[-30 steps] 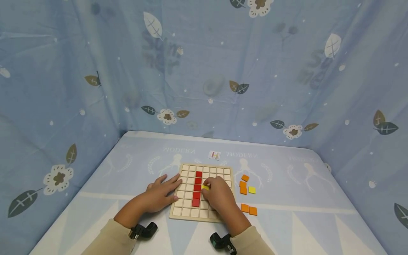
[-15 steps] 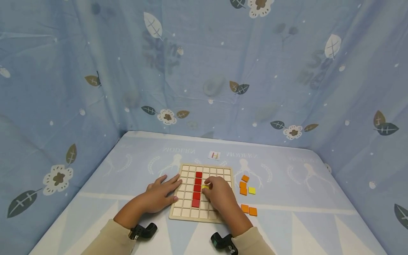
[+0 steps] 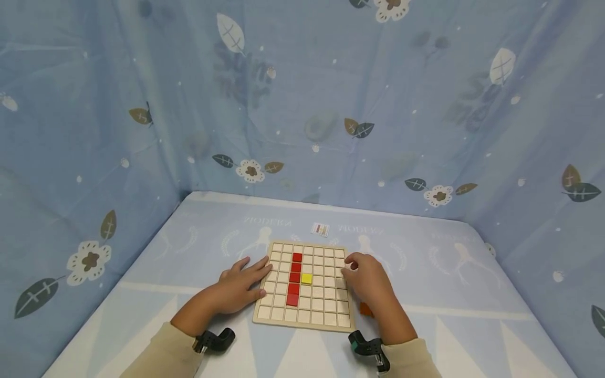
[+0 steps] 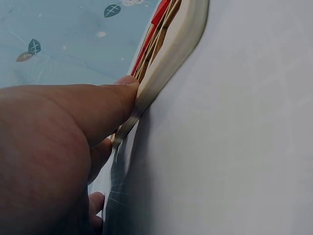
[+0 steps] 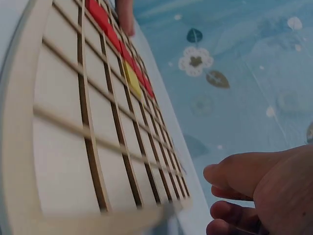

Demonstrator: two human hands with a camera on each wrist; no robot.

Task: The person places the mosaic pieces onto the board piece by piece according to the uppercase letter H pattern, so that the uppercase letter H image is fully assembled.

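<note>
A wooden grid board [image 3: 317,303] lies on the table with a column of red tiles [image 3: 295,277] in its cells. One yellow tile [image 3: 306,279] sits right of the middle red one. My left hand [image 3: 238,289] rests on the board's left edge, fingers spread and fairly straight; in the left wrist view its thumb [image 4: 115,105] touches the rim. Beside the board's right edge is my right hand [image 3: 371,278], fingers loosely bent. In the right wrist view this hand [image 5: 274,191] holds nothing visible and is apart from the board.
An orange tile [image 3: 365,309] peeks out beside my right forearm, which hides the area behind it. A small patterned card [image 3: 320,229] lies beyond the board. Blue printed curtains [image 3: 302,105] surround the table at the back and sides.
My right hand has let go of the yellow tile in the grid and moved right, off the board, over where the loose tiles lay. The left hand stays at the edge.
</note>
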